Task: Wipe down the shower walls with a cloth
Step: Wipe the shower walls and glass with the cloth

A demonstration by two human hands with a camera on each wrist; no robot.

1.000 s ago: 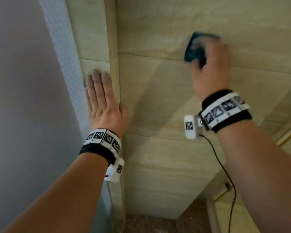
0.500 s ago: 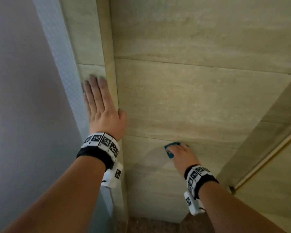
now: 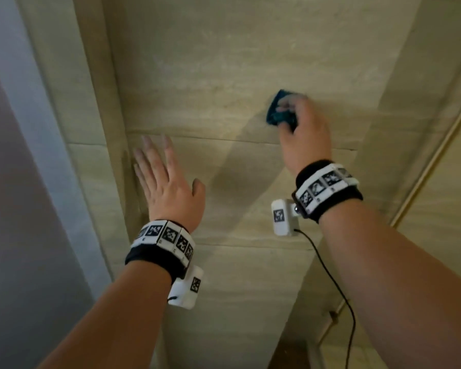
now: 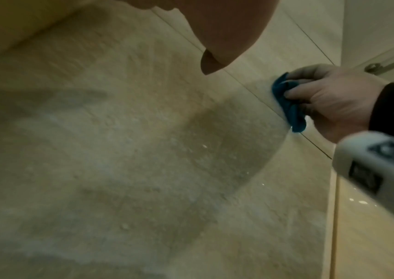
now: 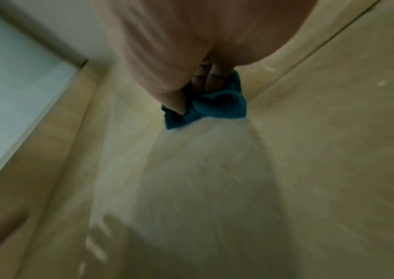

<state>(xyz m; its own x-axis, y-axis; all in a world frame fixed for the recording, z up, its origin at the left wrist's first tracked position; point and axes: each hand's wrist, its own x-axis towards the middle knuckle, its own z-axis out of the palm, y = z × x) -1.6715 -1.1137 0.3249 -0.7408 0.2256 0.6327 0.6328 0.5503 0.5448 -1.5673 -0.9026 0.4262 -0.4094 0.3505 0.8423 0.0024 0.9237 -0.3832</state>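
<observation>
A beige tiled shower wall [image 3: 224,75] fills the head view. My right hand [image 3: 304,129] grips a bunched teal cloth [image 3: 278,111] and presses it against the wall just above a horizontal grout line. The cloth [image 4: 289,105] shows against the tile in the left wrist view, and the cloth [image 5: 205,102] is bunched under my fingers in the right wrist view. My left hand [image 3: 163,179] lies flat on the wall to the lower left, fingers straight and spread, holding nothing. A wet streak [image 5: 205,169] trails below the cloth.
A raised tile corner [image 3: 101,129] runs vertically left of my left hand, with a pale frosted panel [image 3: 16,155] beyond it. A metal-edged glass partition [image 3: 437,145] slants down the right side. A black cable [image 3: 338,288] hangs from my right wrist camera.
My right hand swept the cloth down the wall to a low point, then back up to the right. My left hand shifted right off the corner and its fingers spread.
</observation>
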